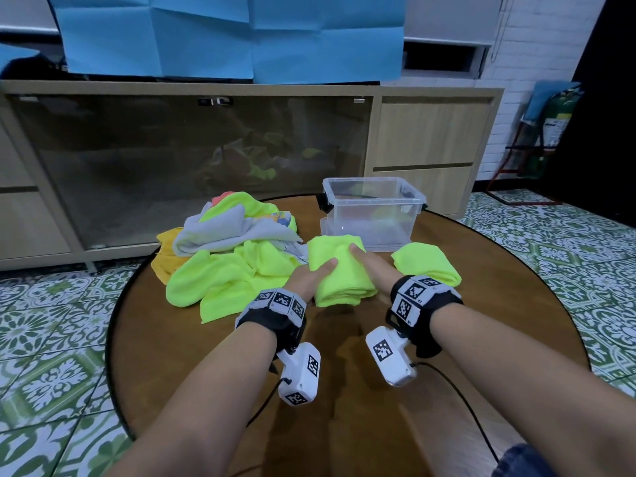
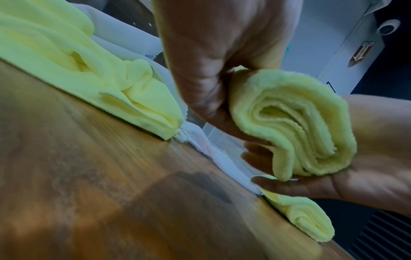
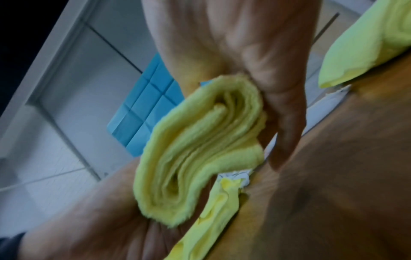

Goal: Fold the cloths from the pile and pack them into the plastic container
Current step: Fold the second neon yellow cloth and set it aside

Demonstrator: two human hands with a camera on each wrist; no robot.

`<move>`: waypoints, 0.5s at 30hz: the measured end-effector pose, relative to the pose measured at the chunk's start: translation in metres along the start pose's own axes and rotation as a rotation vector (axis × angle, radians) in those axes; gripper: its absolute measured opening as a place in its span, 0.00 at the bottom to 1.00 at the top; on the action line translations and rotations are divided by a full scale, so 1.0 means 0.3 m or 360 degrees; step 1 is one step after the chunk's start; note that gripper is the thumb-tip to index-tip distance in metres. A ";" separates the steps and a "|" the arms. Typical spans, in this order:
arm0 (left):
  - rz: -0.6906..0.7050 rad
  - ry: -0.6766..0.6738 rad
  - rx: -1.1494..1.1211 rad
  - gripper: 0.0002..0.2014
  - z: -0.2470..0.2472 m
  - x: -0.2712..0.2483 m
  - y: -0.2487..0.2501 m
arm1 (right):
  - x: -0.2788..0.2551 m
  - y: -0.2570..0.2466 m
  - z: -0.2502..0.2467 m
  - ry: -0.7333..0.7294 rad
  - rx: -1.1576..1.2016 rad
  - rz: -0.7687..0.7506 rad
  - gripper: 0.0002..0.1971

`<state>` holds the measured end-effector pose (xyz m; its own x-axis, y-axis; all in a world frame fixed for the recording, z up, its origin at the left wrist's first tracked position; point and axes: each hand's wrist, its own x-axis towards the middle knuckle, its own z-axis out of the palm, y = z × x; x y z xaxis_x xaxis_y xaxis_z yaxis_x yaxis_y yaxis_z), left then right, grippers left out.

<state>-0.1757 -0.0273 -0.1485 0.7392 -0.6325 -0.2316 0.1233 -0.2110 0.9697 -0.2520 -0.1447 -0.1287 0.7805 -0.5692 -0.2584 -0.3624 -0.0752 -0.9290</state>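
Note:
A folded neon-yellow cloth [image 1: 340, 273] is held between both hands, just above the round wooden table [image 1: 344, 425]. My left hand [image 1: 311, 275] grips its left side with the thumb on top. My right hand [image 1: 370, 265] grips the right side the same way. In the left wrist view the cloth's layered end [image 2: 295, 126] sits between my left hand [image 2: 206, 91] and the right palm [image 2: 367, 167]. The right wrist view shows the other end [image 3: 195, 154] beside my right hand [image 3: 275, 98]. The clear plastic container [image 1: 413, 201] stands open just beyond the cloth.
A loose pile of yellow, grey and orange cloths [image 1: 234, 249] lies left of my hands. A second folded yellow cloth [image 1: 426, 263] rests on the table to the right, before the container. A low wooden cabinet [image 1: 433, 139] stands behind the table.

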 end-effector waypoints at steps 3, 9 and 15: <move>0.0052 0.0038 0.0030 0.28 -0.008 0.002 0.000 | -0.029 0.017 -0.018 -0.0304 0.0382 0.0163 0.21; 0.0246 0.0176 -0.0025 0.29 0.001 0.029 -0.002 | -0.038 0.004 -0.043 -0.0263 0.0359 -0.0014 0.18; 0.0286 0.0349 -0.0039 0.34 0.003 0.060 -0.003 | -0.028 0.012 -0.024 -0.0184 0.0077 -0.0063 0.16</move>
<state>-0.1631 -0.0392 -0.1536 0.8758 -0.4813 -0.0360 -0.0087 -0.0903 0.9959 -0.2636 -0.1462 -0.1280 0.8482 -0.4684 -0.2474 -0.3073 -0.0548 -0.9500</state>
